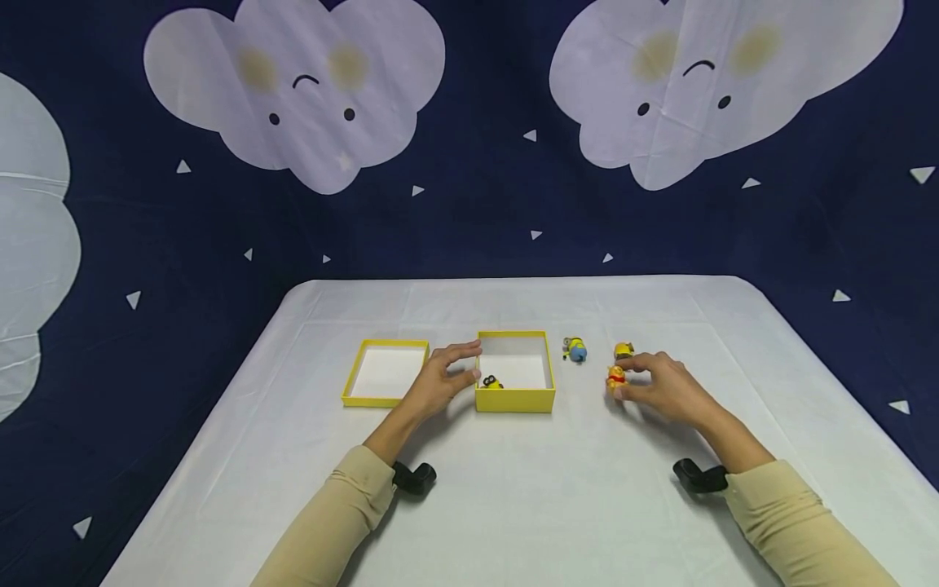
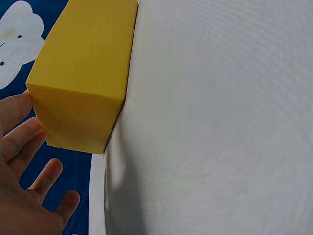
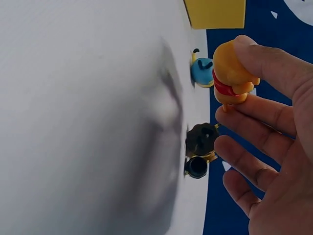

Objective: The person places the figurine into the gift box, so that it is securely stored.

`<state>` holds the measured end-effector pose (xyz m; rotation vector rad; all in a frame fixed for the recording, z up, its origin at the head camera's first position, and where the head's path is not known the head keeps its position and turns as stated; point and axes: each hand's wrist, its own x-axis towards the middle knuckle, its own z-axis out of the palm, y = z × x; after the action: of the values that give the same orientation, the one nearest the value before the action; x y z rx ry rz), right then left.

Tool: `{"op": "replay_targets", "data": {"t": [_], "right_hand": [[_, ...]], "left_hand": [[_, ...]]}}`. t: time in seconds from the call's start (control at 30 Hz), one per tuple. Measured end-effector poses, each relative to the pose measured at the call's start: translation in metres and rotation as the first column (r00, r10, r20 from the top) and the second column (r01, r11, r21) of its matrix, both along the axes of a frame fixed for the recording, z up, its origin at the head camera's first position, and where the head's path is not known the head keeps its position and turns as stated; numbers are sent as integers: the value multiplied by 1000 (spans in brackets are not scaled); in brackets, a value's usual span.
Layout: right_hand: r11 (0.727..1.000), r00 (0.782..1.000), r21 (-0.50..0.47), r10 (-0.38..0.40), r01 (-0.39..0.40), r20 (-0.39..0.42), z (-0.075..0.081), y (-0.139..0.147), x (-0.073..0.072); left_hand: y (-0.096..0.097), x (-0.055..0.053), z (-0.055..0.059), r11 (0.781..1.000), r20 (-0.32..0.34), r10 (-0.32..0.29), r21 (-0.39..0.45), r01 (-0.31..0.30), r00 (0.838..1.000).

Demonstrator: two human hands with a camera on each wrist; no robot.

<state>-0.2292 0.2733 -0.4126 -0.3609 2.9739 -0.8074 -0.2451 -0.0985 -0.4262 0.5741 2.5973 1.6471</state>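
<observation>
My right hand (image 1: 666, 390) pinches a small Winnie the Pooh figurine (image 3: 227, 71), orange with a red band, between thumb and fingers above the table. Fingertips of my left hand (image 1: 440, 379) touch the left wall of a yellow box (image 1: 515, 401), its fingers mostly straight. Inside the box, at the front left, a toy figure with black goggle-like eyes (image 1: 493, 382) shows only in part. A blue and yellow minion figure (image 1: 575, 350) lies right of the box. Just behind my right hand is another yellow and dark figure (image 1: 623, 350), seen in the right wrist view with a black round part (image 3: 201, 139).
Left of the box lies its shallow yellow-rimmed lid (image 1: 370, 402), white inside, partly behind my left hand. A white cloth (image 1: 557, 505) covers the table. Beyond its far edge hangs a dark blue curtain (image 1: 477, 228) with cloud shapes.
</observation>
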Motion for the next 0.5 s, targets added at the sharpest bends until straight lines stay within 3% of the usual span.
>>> {"op": "replay_targets", "data": {"t": [0.5], "right_hand": [[998,994,-39,46,-50,-100,14,-12,-4]], "left_hand": [[-1,0,-1,1000,7,-4,12,4,1000]]}}
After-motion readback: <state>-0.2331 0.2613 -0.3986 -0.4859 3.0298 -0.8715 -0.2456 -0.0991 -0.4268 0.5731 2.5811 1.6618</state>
